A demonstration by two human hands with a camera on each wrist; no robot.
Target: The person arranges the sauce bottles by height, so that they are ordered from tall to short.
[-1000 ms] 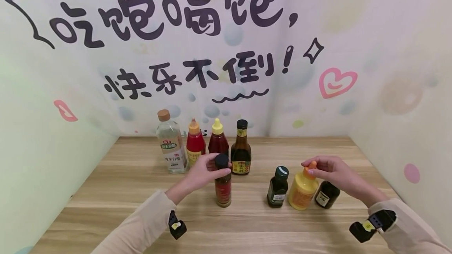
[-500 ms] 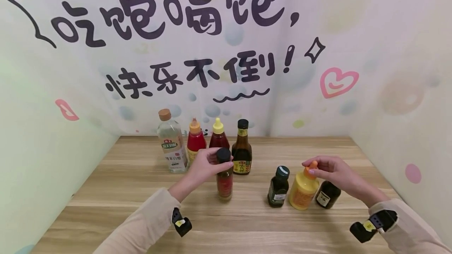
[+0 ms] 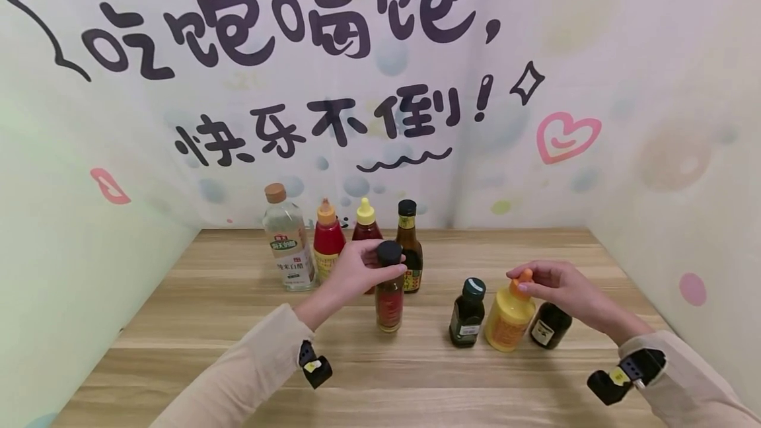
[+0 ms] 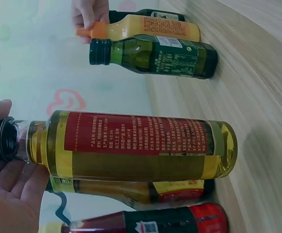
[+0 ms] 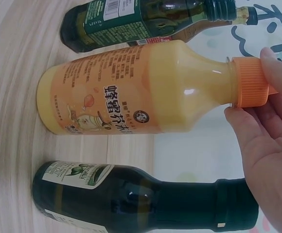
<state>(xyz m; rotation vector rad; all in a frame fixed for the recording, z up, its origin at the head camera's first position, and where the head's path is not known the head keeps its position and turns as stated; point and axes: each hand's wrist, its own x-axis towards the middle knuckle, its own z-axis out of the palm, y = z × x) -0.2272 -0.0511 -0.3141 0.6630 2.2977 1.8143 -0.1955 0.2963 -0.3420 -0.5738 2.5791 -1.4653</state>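
Note:
My left hand [image 3: 357, 269] grips a clear oil bottle [image 3: 389, 309] by its black cap and neck. This bottle holds golden liquid, carries a red label [image 4: 136, 133] and is upright, close over the wooden table. My right hand [image 3: 555, 289] pinches the orange cap [image 5: 250, 81] of a yellow squeeze bottle [image 3: 510, 319], which stands on the table. To that bottle's left is a green glass bottle [image 3: 467, 316]. A dark bottle [image 3: 549, 327] with a cream label stands on its right, its top hidden behind my right hand in the head view.
A back row holds a clear vinegar bottle [image 3: 288, 246], a red squeeze bottle [image 3: 329, 240], a dark red squeeze bottle [image 3: 365, 231] with a yellow cap, and a brown sauce bottle [image 3: 409, 240]. Behind the table [image 3: 238, 362] hangs a printed backdrop [image 3: 380, 84].
My left hand has carried the oil bottle to the right and slightly toward the back, so it now overlaps the brown sauce bottle. My right hand has stayed on the orange cap.

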